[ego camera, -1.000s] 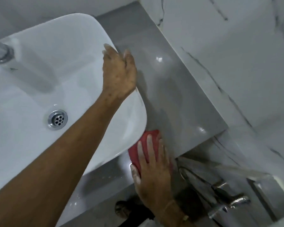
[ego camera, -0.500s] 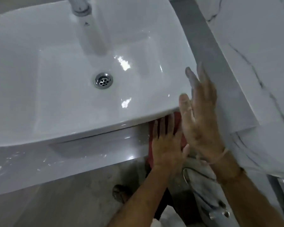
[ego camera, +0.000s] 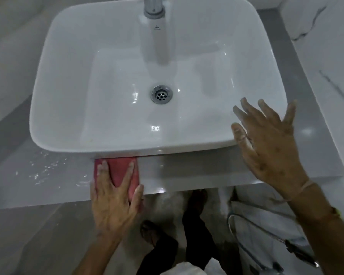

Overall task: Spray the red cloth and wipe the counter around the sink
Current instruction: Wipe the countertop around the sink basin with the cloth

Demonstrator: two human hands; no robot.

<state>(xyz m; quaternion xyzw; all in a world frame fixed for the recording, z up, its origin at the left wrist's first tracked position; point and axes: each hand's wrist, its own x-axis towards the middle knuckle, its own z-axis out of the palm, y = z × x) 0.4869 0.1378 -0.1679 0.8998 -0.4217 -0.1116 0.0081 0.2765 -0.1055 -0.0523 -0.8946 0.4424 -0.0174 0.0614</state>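
The red cloth (ego camera: 119, 171) lay flat on the grey counter (ego camera: 187, 175) at lower centre of the frame, tucked against the white sink (ego camera: 68, 135) — my left hand (ego camera: 113, 203) pressed on it, fingers splayed. My right hand (ego camera: 270, 147) hung open and empty at the sink's lower-right corner. I judged the wiping step underway; next, I would push the cloth leftward through the white specks (ego camera: 42, 171).

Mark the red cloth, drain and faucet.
red cloth (ego camera: 119, 171): head view, bare patch between the fingers.
drain (ego camera: 161, 94): head view, centre of the strainer.
faucet (ego camera: 154, 5): head view, metal spout.
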